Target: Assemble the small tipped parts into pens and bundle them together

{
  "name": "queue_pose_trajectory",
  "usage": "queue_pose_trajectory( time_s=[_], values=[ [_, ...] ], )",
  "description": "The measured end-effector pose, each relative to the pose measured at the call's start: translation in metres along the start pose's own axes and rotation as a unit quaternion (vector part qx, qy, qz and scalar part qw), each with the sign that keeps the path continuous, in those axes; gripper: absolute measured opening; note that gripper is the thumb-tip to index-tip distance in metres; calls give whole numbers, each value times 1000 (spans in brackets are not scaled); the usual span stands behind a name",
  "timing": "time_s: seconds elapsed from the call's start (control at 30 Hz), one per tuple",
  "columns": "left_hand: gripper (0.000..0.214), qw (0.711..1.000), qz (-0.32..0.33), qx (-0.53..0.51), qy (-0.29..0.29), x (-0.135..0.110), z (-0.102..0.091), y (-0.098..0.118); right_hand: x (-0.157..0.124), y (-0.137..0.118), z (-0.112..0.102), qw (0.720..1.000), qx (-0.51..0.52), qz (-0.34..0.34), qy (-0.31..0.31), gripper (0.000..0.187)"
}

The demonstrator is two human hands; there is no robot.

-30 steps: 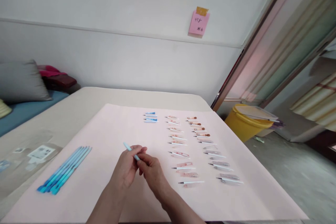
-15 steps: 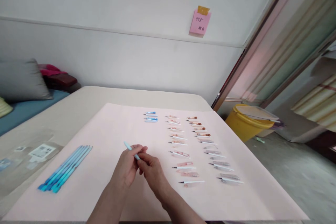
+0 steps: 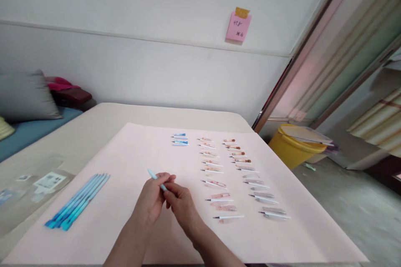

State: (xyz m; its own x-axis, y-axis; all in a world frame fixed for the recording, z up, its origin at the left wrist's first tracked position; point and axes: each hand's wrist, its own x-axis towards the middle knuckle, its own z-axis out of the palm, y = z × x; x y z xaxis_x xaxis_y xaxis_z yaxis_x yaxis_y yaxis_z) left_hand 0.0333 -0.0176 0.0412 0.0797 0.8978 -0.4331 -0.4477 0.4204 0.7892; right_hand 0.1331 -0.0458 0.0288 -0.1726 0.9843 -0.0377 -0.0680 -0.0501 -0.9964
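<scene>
My left hand (image 3: 152, 200) and my right hand (image 3: 181, 206) meet above the middle of a pale pink sheet (image 3: 131, 154). Both pinch a light blue pen (image 3: 156, 178) whose end sticks up and to the left past my left fingers. A bundle of blue pens (image 3: 77, 202) lies on the sheet to the left. Rows of taken-apart pen parts lie to the right: pink ones (image 3: 216, 183), grey ones (image 3: 263, 196), and a few blue ones (image 3: 179, 139) farther back.
The sheet covers a beige table (image 3: 94, 121). Clear plastic packaging (image 3: 28, 187) lies at the left. A grey pillow (image 3: 25, 96) rests on a blue bed. A yellow bucket (image 3: 293, 146) stands on the floor at the right. A pink note (image 3: 238, 26) hangs on the wall.
</scene>
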Motion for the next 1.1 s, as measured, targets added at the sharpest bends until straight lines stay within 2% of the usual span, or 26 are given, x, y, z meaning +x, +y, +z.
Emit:
queue_pose_trajectory(
  time_s=[1.1],
  values=[
    [22,1000,0,9,5,1,1,-2,2,4,0,1000,-13,-1,2,30]
  ],
)
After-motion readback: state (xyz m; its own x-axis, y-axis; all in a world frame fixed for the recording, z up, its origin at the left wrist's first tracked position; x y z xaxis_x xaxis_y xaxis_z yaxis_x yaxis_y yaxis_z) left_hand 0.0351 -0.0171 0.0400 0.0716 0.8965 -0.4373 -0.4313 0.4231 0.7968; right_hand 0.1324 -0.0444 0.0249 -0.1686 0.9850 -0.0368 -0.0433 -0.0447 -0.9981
